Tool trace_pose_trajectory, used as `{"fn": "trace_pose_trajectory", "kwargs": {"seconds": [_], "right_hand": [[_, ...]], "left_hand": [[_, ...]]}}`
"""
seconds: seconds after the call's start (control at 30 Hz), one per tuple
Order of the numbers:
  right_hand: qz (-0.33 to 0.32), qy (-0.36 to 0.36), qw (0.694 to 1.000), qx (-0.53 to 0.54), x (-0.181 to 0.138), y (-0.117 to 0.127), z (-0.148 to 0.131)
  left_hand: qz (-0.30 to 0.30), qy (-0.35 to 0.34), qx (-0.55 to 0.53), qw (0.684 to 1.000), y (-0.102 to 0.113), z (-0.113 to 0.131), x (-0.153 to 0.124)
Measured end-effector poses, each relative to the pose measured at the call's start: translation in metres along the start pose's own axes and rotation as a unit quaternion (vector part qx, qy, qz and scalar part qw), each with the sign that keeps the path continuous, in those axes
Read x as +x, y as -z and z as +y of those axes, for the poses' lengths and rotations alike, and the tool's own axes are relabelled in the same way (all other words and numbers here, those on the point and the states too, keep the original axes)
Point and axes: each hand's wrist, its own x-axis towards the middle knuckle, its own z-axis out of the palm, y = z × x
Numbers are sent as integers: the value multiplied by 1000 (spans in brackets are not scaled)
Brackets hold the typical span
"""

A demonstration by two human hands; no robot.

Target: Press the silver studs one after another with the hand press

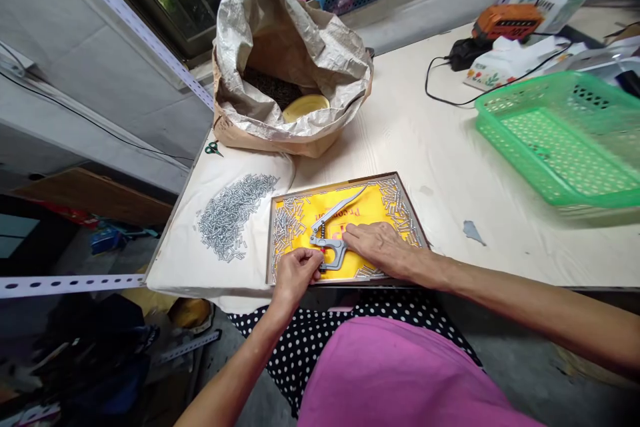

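A shallow tray (345, 180) with a yellow liner lies at the table's near edge, small metal pins scattered along its sides. A grey hand press tool (331, 240) rests on the liner, its long handle pointing up and right. My left hand (296, 272) is curled in a pinch right at the tool's jaw, holding something too small to name. My right hand (377, 245) lies flat on the liner beside the tool, fingers stretched toward the jaw.
A heap of metal pins (231, 215) lies on white cloth left of the tray. Behind it stands an open paper sack (290, 60) with a yellow scoop (306, 107). A green basket (565, 137) sits at right. Green scissors (214, 149) lie by the sack.
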Motion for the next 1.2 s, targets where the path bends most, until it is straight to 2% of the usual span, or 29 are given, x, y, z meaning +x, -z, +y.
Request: {"fn": "trace_pose_trajectory", "kwargs": {"seconds": [0.43,0.7,0.83,0.97,1.1,1.2], "right_hand": [[17,6,999,37,1,-11,5],[12,19,999,44,0,-11,5],[0,-3,999,40,6,3,10],[35,-23,999,-22,19,22,27],[-20,-19,998,-52,25,31,40],[-17,-10,999,-50,23,32,41]], "left_hand": [[-18,-3,156,988,5,4,12],[-28,82,115,990,2,18,9],[-22,65,114,991,2,15,8],[-23,51,126,990,3,7,11],[-24,40,130,990,4,4,11],[-19,39,130,991,4,4,11]]}}
